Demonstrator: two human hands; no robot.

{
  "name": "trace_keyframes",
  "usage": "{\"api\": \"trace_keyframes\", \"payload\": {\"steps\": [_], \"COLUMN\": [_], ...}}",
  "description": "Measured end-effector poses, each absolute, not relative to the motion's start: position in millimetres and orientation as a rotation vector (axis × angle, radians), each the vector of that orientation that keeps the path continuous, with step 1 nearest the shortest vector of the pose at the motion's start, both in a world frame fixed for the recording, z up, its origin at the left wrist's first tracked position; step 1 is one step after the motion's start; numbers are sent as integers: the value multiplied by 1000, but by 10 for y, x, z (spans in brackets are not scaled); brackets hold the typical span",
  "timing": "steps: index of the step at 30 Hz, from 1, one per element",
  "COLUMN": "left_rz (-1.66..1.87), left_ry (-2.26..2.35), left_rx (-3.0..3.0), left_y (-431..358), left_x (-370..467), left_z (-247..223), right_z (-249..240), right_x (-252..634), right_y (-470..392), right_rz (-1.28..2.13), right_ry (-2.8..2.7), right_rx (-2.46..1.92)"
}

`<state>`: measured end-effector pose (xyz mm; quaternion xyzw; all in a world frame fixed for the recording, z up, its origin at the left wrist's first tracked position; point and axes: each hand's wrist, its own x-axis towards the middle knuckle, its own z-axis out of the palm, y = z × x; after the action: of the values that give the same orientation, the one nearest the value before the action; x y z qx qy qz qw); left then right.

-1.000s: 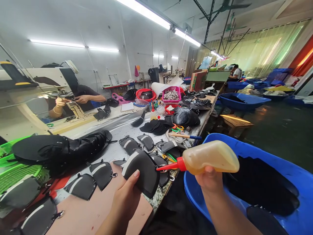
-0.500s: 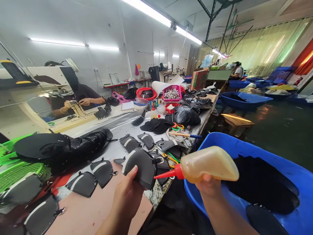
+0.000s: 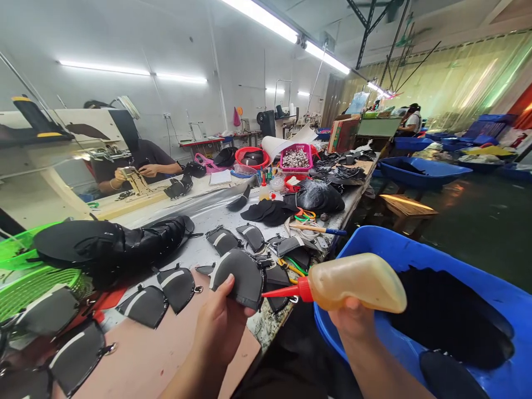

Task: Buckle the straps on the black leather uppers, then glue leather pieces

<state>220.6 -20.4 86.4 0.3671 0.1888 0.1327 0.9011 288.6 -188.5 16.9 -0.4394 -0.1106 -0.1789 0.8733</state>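
My left hand (image 3: 224, 321) grips a curved dark grey piece (image 3: 241, 272) with a black edge, its thumb lying on the front face. In my right hand (image 3: 354, 318) is a glue bottle (image 3: 357, 281), held on its side with its red nozzle (image 3: 285, 291) pointing left. The nozzle tip is at the right edge of the grey piece. Similar grey pieces with pale strips (image 3: 143, 306) lie on the table (image 3: 178, 343) to the left of and behind my left hand.
A blue tub (image 3: 399, 343) with black pieces stands at the right. Green baskets (image 3: 45, 285) and a black stack (image 3: 103, 244) are at the left. Farther back are a pink basket (image 3: 296, 159) and a person (image 3: 153, 158) at a sewing machine.
The grey piece has tilted slightly in my left hand, and more fingertips show under its lower edge. The bottle is almost where it was. The camera view has shifted slightly.
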Motion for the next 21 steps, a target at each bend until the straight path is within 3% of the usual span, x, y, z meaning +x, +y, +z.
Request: {"api": "trace_keyframes", "payload": {"steps": [10, 21], "left_rz": [240, -193], "left_ry": [293, 62], "left_rx": [765, 1243], "left_y": [10, 448], "left_x": [2263, 2212], "left_z": [703, 619], "right_z": [46, 392], "right_x": [2948, 3185], "right_y": [-2018, -1973], "right_rz": [-251, -430], "right_ry": [-317, -361], "right_rx": [-918, -875]}}
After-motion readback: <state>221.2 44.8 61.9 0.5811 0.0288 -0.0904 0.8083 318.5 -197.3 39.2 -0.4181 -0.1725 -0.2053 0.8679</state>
